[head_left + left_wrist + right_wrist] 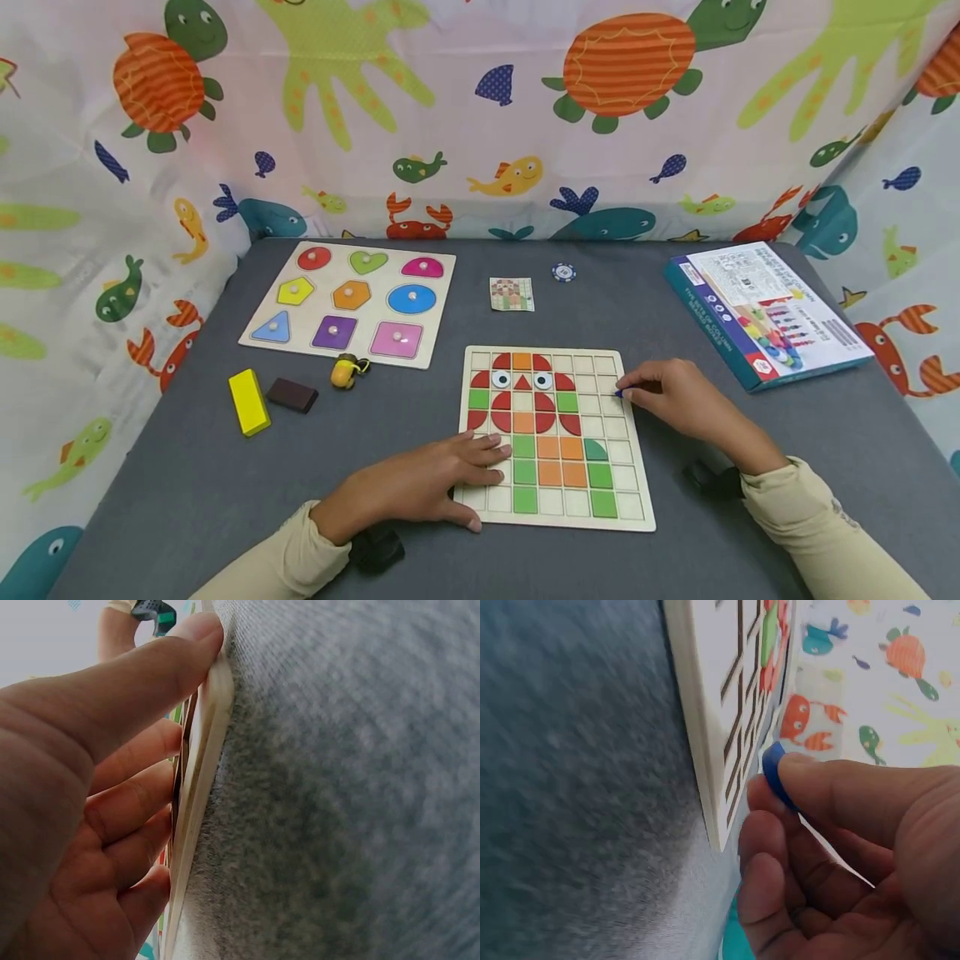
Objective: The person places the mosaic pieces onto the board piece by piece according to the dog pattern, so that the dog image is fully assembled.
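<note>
A wooden grid board point(632, 500) lies on the table, partly filled with red, orange, green and eyed tiles that form a figure. My left hand point(423, 479) rests with fingers spread on its lower left part, hiding some cells. In the left wrist view the thumb of that hand point(90, 750) lies along the board's edge point(196, 780). Near the board's right edge my right hand point(686, 400) pinches a small blue tile point(775, 774) between thumb and forefinger. Much of the tile is covered by the fingers, so I cannot tell its full shape.
At the back left lies a knob puzzle board point(315, 292). A yellow block point(249, 403), a dark brown block point(292, 395) and a small yellow-and-black toy point(347, 371) sit before it. Behind the grid are a picture card point(512, 294) and a poker chip point(564, 272); a box point(772, 312) stands back right.
</note>
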`<state>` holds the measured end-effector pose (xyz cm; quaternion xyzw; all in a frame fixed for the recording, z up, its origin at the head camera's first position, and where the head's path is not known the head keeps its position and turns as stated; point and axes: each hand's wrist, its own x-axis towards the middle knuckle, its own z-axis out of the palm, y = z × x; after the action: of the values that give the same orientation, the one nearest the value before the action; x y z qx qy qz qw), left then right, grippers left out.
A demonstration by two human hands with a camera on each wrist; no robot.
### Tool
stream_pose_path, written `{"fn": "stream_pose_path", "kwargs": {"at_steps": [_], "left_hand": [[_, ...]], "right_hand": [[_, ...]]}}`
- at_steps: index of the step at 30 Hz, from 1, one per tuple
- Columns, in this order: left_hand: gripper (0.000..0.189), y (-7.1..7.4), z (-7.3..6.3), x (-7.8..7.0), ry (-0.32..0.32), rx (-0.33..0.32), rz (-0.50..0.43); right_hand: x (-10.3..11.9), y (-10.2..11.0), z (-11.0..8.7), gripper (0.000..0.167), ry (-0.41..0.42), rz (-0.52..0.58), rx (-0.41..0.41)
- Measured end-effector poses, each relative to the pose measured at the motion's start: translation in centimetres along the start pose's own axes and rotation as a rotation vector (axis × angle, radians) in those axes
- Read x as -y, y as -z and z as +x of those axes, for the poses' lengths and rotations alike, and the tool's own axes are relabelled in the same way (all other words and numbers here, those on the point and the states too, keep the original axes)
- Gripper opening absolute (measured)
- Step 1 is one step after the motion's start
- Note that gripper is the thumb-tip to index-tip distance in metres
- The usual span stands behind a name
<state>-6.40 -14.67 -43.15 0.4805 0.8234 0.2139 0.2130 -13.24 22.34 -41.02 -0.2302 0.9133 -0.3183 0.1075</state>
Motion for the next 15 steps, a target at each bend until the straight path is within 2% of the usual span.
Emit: {"fn": "stream_pose_path", "kwargs": {"at_steps": [2, 9, 15], "left_hand": [[0.064, 0.0, 0.0, 0.0, 0.006, 0.003, -0.004], [0.064, 0.1, -0.1, 0.0, 0.021, 0.008, -0.002], [0.065, 0.1, 0.0, 0.0, 0.016, 0.004, 0.001]], "right_hand": [[0.2, -0.2, -0.5, 0.015, 0.012, 0.026, 0.022], [1.0, -1.0, -2.3, 0.011, 0.032, 0.125, 0.181], [1.6, -1.8, -3.3, 0.009, 0.064, 0.096, 0.185]]}}
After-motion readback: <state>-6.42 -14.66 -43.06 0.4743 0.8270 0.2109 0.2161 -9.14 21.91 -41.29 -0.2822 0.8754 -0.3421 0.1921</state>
